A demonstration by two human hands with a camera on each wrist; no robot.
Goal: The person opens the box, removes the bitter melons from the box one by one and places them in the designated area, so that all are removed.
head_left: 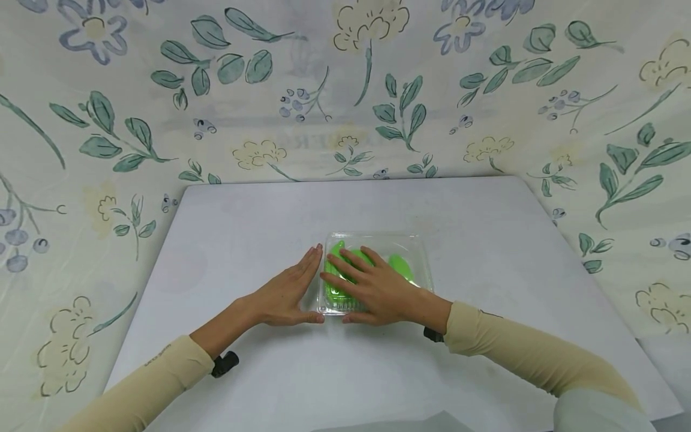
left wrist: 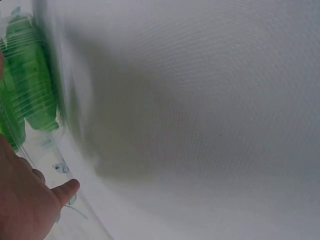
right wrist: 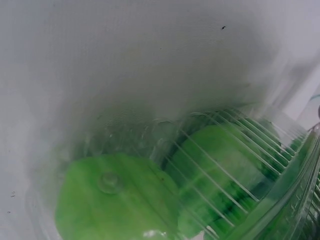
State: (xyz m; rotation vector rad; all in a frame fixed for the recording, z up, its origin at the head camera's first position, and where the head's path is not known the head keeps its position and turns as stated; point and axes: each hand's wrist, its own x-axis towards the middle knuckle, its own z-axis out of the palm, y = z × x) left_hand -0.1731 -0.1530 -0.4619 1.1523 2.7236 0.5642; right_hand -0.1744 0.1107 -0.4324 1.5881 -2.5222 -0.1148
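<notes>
A clear plastic lidded container [head_left: 423, 255] lies mid-table, with several bright green rounded things [head_left: 400, 266] inside; their exact kind cannot be told. My right hand [head_left: 380, 292] rests on top of it with fingers spread and straight, covering part of the contents. Along its left side lies my left hand [head_left: 286, 295], fingers extended and together, thumb pointing at the near left corner. The left wrist view catches part of the left hand [left wrist: 27, 200] beside the ribbed container wall. Close up in the right wrist view, green things [right wrist: 117, 195] show through the clear plastic.
The container stands on a white table [head_left: 469, 222]. Behind and beside the table hangs a floral-patterned cloth [head_left: 324, 144]. A small black device [head_left: 225, 363] is strapped at the left wrist, another [head_left: 433, 334] at the right wrist.
</notes>
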